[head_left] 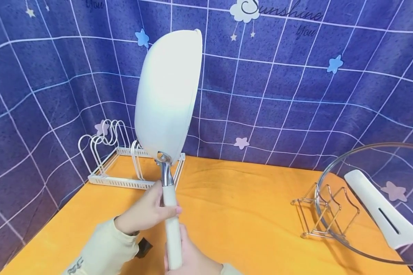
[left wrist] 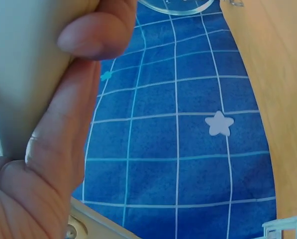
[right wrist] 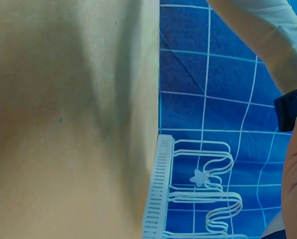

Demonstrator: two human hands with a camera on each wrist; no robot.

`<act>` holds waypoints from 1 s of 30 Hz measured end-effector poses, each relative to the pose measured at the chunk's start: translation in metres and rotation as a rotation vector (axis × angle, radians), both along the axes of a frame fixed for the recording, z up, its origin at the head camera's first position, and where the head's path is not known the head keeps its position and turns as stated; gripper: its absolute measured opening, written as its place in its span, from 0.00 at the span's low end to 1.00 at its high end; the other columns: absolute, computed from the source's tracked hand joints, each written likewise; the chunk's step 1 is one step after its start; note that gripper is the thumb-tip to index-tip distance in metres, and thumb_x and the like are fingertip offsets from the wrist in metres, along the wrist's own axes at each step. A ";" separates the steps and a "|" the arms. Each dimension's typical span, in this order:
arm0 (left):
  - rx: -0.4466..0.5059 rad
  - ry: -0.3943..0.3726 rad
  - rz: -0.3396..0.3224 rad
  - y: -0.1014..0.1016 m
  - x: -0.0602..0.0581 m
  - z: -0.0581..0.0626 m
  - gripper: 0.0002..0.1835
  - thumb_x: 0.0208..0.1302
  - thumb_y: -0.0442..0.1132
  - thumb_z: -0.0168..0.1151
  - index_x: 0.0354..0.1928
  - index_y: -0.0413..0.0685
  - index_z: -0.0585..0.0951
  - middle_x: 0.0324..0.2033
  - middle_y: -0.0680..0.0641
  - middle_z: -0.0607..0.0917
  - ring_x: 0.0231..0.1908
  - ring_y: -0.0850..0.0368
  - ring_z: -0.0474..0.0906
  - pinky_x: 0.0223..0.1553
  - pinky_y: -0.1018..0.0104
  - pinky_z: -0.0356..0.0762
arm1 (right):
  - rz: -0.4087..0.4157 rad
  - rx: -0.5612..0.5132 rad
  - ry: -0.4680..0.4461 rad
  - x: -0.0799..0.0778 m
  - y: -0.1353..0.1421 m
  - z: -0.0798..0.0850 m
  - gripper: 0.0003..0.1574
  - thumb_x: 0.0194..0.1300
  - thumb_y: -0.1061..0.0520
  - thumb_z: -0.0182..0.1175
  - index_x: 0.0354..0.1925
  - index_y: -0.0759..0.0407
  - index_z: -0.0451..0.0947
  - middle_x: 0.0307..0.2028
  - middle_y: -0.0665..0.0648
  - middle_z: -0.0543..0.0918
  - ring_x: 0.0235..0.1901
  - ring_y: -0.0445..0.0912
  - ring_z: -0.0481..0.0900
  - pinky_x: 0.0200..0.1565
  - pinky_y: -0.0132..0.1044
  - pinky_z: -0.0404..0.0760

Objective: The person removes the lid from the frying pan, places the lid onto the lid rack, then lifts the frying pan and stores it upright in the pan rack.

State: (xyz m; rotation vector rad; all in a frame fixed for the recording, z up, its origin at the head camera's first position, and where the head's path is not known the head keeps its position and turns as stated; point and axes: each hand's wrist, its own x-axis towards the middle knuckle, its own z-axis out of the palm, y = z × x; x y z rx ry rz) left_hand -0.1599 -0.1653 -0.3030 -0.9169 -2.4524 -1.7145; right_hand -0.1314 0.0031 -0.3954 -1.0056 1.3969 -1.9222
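A white deep pan (head_left: 168, 91) is held up on its side, its bowl raised and its long cream handle (head_left: 173, 244) pointing down toward me. My left hand (head_left: 149, 212) grips the upper handle, just below the metal joint (head_left: 166, 168). In the left wrist view, the fingers of that hand (left wrist: 63, 114) curl round the handle (left wrist: 24, 74). Lower down, near the handle's end, my right hand (head_left: 192, 254) grips it too. Only the edge of the right hand (right wrist: 295, 184) shows in the right wrist view.
A white wire rack (head_left: 120, 182) stands at the back left, partly behind the pan. On the right, a glass lid (head_left: 325, 172) with a white slotted handle piece (head_left: 375, 206) stands upright in a small metal rack (head_left: 325, 231). A blue patterned curtain (head_left: 261, 126) hangs behind the orange table (head_left: 241, 214).
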 end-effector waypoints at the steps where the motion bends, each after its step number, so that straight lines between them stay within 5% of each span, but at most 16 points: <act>1: -0.003 -0.002 0.010 -0.002 0.000 0.001 0.19 0.55 0.27 0.64 0.41 0.30 0.63 0.26 0.47 0.75 0.27 0.60 0.73 0.29 0.67 0.74 | 0.003 0.010 -0.001 0.000 -0.002 0.001 0.47 0.51 0.75 0.56 0.61 0.65 0.39 0.29 0.58 0.73 0.28 0.33 0.75 0.34 0.22 0.74; 9: -0.033 0.002 0.100 -0.016 0.002 0.007 0.21 0.55 0.29 0.65 0.43 0.28 0.65 0.29 0.46 0.75 0.29 0.58 0.73 0.32 0.67 0.74 | -0.008 0.000 -0.049 0.002 -0.020 0.009 0.43 0.48 0.76 0.56 0.57 0.61 0.46 0.29 0.52 0.74 0.28 0.34 0.75 0.34 0.23 0.75; 19: -0.008 0.029 0.073 -0.027 0.004 0.006 0.15 0.55 0.25 0.63 0.37 0.31 0.65 0.25 0.47 0.73 0.25 0.62 0.72 0.26 0.68 0.73 | 0.018 -0.103 -0.125 0.003 -0.037 0.005 0.42 0.46 0.77 0.54 0.54 0.58 0.47 0.29 0.49 0.73 0.27 0.35 0.75 0.33 0.24 0.74; 30: -0.014 0.013 0.030 -0.035 0.003 0.001 0.16 0.57 0.25 0.62 0.39 0.29 0.64 0.27 0.47 0.73 0.27 0.63 0.73 0.29 0.69 0.75 | -0.036 -0.062 -0.252 0.007 -0.045 0.004 0.48 0.43 0.77 0.55 0.60 0.59 0.48 0.30 0.49 0.73 0.27 0.37 0.74 0.34 0.25 0.75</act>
